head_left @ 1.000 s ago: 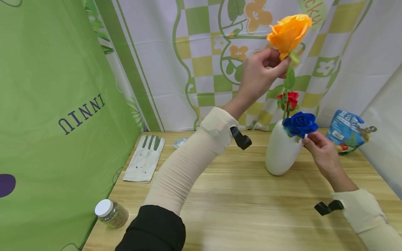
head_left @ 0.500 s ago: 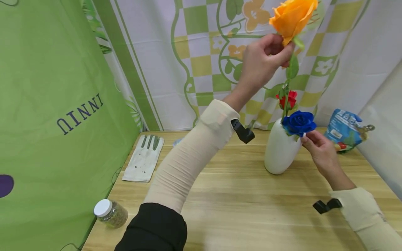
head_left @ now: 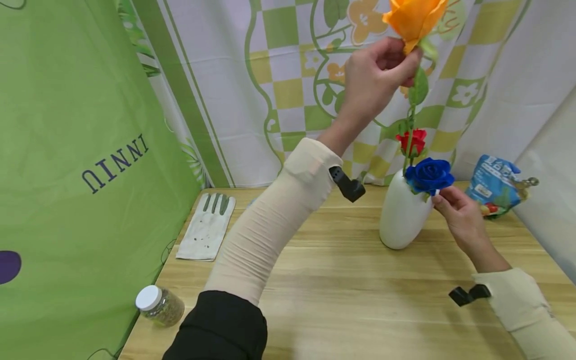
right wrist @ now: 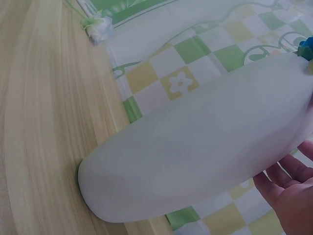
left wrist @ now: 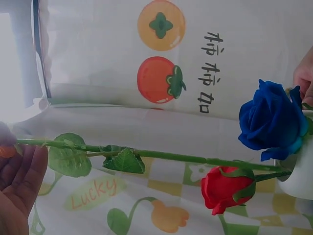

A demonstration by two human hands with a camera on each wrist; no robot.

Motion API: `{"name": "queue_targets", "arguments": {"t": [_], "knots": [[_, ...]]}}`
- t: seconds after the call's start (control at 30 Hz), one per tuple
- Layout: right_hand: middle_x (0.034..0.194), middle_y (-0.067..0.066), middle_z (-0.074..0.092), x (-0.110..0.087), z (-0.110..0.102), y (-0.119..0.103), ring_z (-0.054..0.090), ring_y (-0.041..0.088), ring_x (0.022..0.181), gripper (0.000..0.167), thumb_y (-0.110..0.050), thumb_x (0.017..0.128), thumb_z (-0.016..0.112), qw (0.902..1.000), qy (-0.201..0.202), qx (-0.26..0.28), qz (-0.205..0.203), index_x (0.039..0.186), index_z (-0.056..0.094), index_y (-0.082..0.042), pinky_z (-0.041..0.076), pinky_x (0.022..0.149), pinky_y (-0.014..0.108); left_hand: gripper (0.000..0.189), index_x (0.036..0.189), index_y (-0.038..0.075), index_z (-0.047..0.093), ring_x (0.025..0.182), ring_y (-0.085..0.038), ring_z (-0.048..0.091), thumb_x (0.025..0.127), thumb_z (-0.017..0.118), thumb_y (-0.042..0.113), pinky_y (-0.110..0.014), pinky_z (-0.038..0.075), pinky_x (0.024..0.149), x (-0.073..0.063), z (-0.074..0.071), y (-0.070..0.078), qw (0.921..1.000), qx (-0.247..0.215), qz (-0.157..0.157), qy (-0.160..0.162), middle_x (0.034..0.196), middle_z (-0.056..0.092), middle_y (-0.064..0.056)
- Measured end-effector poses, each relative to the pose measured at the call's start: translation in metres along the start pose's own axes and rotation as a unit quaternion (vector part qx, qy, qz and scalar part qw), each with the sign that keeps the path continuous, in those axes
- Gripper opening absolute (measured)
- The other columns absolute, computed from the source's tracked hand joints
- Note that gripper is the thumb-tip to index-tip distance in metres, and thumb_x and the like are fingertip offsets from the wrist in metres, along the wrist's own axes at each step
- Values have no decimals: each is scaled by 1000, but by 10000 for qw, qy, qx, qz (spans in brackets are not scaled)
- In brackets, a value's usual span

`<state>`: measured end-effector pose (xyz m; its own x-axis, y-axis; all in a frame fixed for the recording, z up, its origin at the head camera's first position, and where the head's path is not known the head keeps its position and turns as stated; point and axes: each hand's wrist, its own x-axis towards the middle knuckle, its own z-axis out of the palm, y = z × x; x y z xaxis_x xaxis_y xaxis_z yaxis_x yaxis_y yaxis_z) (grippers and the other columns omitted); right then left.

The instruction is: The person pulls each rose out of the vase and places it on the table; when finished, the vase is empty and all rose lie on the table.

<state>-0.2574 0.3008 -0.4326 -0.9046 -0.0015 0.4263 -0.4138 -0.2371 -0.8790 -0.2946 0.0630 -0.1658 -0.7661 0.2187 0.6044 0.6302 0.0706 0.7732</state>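
An orange rose (head_left: 415,20) is pinched just under its bloom by my left hand (head_left: 371,77), high above the vase. Its long green stem (left wrist: 181,157) runs down to the mouth of the white vase (head_left: 402,215). At the rim, my right hand (head_left: 463,217) grips the vase with curled fingers, right below the blue rose (head_left: 429,175). Behind the blue bloom, a red rose (head_left: 413,141) leans in the vase. The right wrist view shows the vase (right wrist: 195,142) standing on the table, fingers along its upper side. The orange bloom's top is cut off in the head view.
A blue printed bag (head_left: 492,185) with a clip stands right of the vase. At left lie a work glove (head_left: 207,230) and a white-lidded jar (head_left: 159,305). A white flower (right wrist: 99,29) lies near the table's back edge. A patterned curtain (head_left: 290,95) hangs behind.
My left hand has moved up with the orange rose, its bloom passing partly out of the head view. The right hand and the vase have stayed nearly still.
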Motion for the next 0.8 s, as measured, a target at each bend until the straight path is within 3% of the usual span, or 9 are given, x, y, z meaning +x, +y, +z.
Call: {"name": "queue_targets", "arguments": {"t": [0.43, 0.6, 0.8], "knots": [[97, -8, 73, 0, -1, -1, 68, -1, 88, 25, 6, 96, 56, 9999, 13, 122, 12, 104, 71, -13, 56, 82, 8, 17, 108, -6, 68, 70, -17, 70, 94, 67, 5, -19, 61, 71, -1, -10, -6, 9996, -76, -80, 246, 94, 75, -16], [97, -8, 73, -1, -2, 1, 68, -1, 89, 26, 7, 97, 56, 9999, -18, 125, -25, 105, 71, -12, 56, 82, 8, 17, 106, -7, 68, 67, -18, 69, 93, 68, 5, -21, 62, 69, -4, -12, -19, 9993, -102, -183, 318, 92, 74, -18], [97, -9, 73, -2, -3, 2, 67, 0, 88, 26, 7, 97, 56, 10000, 23, 44, -6, 104, 71, -12, 56, 82, 8, 16, 102, -5, 70, 63, -17, 69, 91, 71, 7, -22, 62, 65, -5, -20, -34, 9964, 72, -582, 619, 92, 76, -17]]}}
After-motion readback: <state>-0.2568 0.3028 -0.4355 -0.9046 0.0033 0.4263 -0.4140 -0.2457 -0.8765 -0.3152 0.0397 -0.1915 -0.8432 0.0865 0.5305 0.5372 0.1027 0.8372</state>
